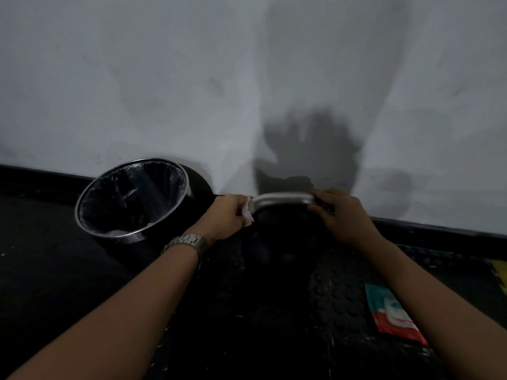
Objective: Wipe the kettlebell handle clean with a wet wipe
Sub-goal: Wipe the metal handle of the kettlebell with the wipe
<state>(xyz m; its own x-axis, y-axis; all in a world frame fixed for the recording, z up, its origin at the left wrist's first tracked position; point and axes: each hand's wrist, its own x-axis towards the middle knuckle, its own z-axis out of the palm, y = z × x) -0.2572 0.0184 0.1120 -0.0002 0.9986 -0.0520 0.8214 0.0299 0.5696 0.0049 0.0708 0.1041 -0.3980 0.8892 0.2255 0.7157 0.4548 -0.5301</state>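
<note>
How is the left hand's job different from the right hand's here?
The left hand grips a white wet wipe against the left end of the kettlebell handle; the right hand holds the right end bare, with no wipe. The left wrist wears a metal watch; the right wrist shows none. Both hands are on the same silver handle, one at each end.

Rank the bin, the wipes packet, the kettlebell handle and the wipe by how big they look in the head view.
1. bin
2. wipes packet, though it lies nearer the camera
3. kettlebell handle
4. wipe, mostly hidden in the left hand
</note>
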